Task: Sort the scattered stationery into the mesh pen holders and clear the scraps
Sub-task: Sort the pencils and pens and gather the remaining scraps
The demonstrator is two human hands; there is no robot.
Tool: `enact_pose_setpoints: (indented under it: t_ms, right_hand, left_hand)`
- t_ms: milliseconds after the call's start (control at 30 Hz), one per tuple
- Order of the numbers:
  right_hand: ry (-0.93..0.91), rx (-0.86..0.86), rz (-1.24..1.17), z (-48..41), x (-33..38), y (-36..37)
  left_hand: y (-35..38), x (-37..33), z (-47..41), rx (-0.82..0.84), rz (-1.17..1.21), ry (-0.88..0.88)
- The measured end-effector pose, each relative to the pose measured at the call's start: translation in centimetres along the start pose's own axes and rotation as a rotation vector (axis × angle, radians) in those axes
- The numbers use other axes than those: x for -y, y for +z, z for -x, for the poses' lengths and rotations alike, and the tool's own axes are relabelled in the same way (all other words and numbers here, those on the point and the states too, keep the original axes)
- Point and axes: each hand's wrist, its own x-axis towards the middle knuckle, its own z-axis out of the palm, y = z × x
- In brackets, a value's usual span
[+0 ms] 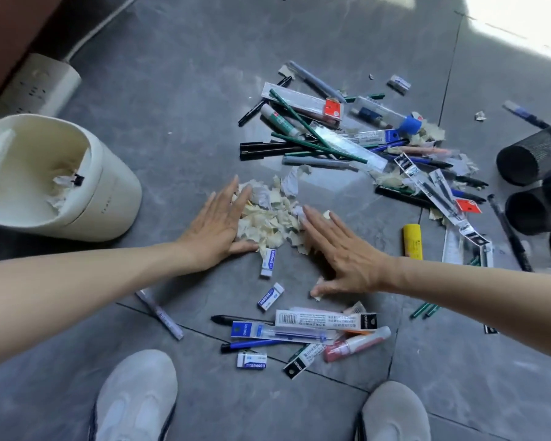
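Observation:
A heap of cream and white paper scraps [269, 218] lies on the grey floor between my hands. My left hand [218, 224] lies flat with straight fingers against the heap's left side. My right hand [339, 249] lies flat against its right side, fingers spread. Neither hand holds anything. Beyond the heap sprawls a big pile of pens, pencils and rulers [347, 138]. A smaller group of packaged pens and a glue bottle [303, 332] lies near my feet, with white erasers [270, 296] around it. Black mesh pen holders [535, 154] lie tipped at the right edge.
A cream waste bin [109, 198] lies tilted on its side at the left, scraps inside. A white power strip [42, 84] sits behind it by the wall. A yellow glue stick [412, 240] lies right of my right hand. My two grey shoes [137, 396] stand at the bottom.

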Motion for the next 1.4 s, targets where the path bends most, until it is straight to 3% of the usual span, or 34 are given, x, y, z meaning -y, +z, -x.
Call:
enact_pose_setpoints:
  t_ms: [167, 333, 500, 600, 800, 967, 1100, 1400]
  right_hand:
    - [0.225, -0.080, -0.117, -0.4, 0.5, 0.9]
    - [0.416, -0.277, -0.295, -4.1, 0.4, 0.0]
    - [0.550, -0.398, -0.358, -6.2, -0.5, -0.7]
    - [0.527, -0.448, -0.383, -6.9, -0.5, -0.9]
    - [0.338, -0.440, -0.640, -5.7, 3.0, -0.3]
    - [0.219, -0.379, -0.377, -2.4, 2.1, 0.6]
    - [0.308, -0.365, -0.228, -1.6, 0.8, 2.0]
    - [0.555, -0.605, -0.562, -6.6, 1.3, 0.2]
  left_hand:
    - [0.1, -1.5, -1.2, -0.077, 0.085, -0.055]
    - [0.1, -3.0, -1.2, -0.147, 0.288, -0.110]
    - [0.8, -3.5, -1.4, -0.128, 0.219, -0.216]
    - [1.4, -4.3, -2.9, -0.130, 0.150, -0.254]
    - [1.1, -4.2, -5.6, -0.189, 0.247, -0.081]
    - [0.6, -3.5, -6.5, -0.253, 0.359, -0.031]
    - [0.5, -4.3, -7.1, -0.251, 0.398, 0.006]
    - [2.3, -7.7, -7.5, -0.484, 0.658, -0.079]
